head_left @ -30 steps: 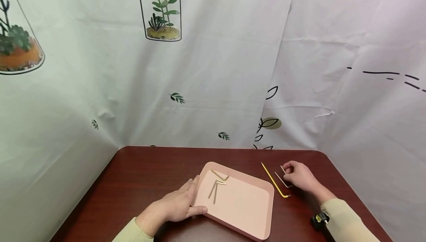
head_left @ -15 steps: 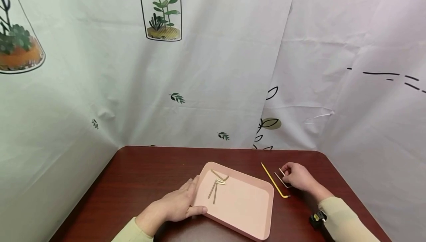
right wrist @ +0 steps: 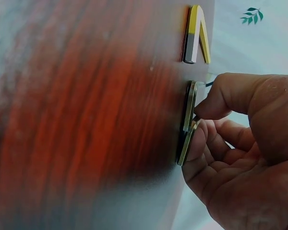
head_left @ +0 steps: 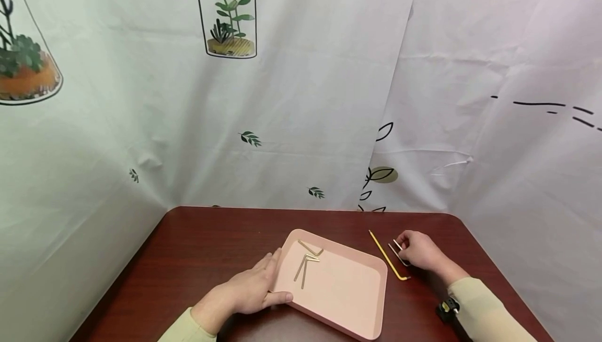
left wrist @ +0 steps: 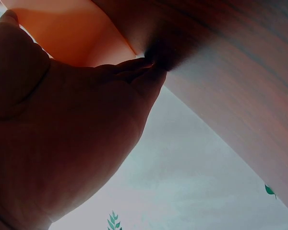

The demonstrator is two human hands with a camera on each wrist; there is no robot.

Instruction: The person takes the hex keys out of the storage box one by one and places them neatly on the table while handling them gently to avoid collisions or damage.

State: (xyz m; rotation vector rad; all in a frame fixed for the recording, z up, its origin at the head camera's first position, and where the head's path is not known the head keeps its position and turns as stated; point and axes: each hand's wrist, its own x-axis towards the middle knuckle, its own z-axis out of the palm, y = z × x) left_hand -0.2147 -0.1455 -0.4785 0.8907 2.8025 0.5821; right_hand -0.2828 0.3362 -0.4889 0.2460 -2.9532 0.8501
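Note:
My left hand lies against the left side of the pink tray, fingers straight and thumb over the near rim. Three brass-coloured hex keys rest in the tray's left part. On the right, my right hand pinches a metal hex key between thumb and fingers, low over the tabletop. Right alongside it lies a second metal hex key, partly hidden by the hand in the head view. A longer yellow hex key lies between the tray and this hand.
All of this sits on a dark red-brown wooden table with rounded back corners. A pale fabric backdrop with printed plants hangs behind the table and along both sides. A black strapped device is on the right wrist.
The right hand, with the hex key in its fingers, shifts slightly left and towards the person, closer to the neighbouring metal hex key. The left hand and tray stay put.

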